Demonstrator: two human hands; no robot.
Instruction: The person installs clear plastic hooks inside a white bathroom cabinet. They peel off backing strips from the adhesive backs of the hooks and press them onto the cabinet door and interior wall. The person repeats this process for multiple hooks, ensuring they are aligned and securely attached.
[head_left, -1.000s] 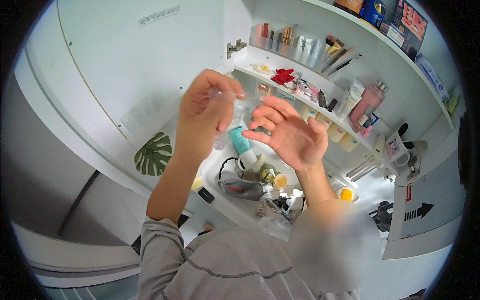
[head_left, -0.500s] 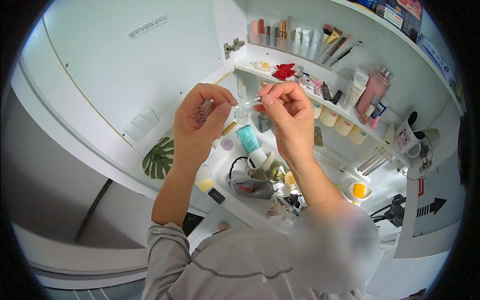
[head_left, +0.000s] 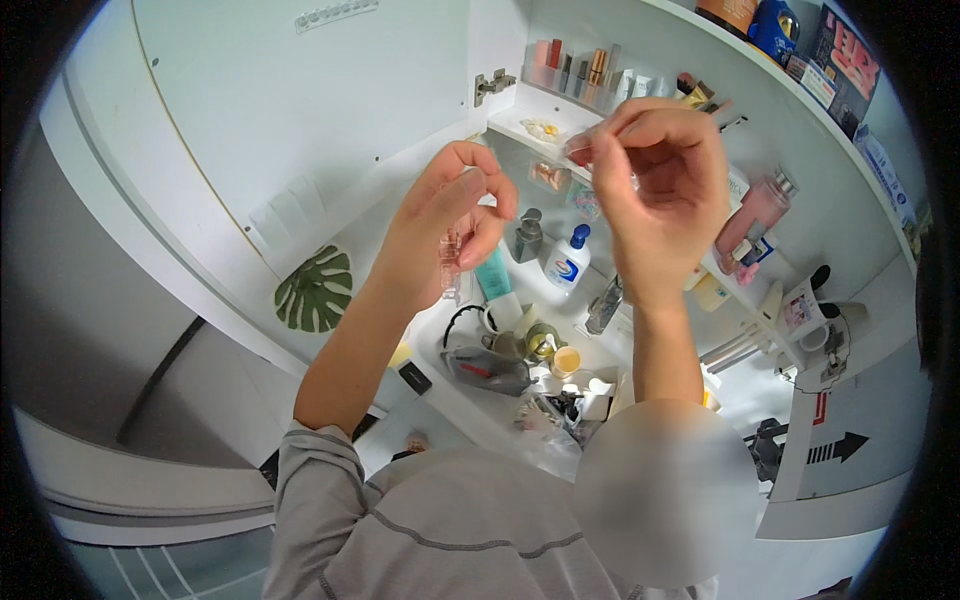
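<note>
My left hand (head_left: 440, 225) is closed with fingers curled, around a clear ribbed plastic strip (head_left: 450, 262) that hangs out below the fingers. To its right and a little higher, my right hand (head_left: 668, 185) is in a pinch, thumb against fingertips, in front of the cabinet shelf. Whatever lies between those fingertips is too small and see-through to name. Behind the hands are a white pump bottle with a blue top (head_left: 567, 262), a grey pump bottle (head_left: 528, 237) and a teal tube (head_left: 493, 275), partly hidden by my left hand.
A similar clear strip (head_left: 337, 14) is fixed on the open cabinet door (head_left: 300, 110). The shelf holds lipsticks (head_left: 555, 60), a flower ornament (head_left: 541, 130) and a pink bottle (head_left: 757, 208). On the counter lie a grey pouch (head_left: 485, 370) and a yellow cup (head_left: 566, 361).
My hands have moved apart. The right one has gone up and right toward the shelf, while the left has moved right with the clear strip. The view has shifted slightly.
</note>
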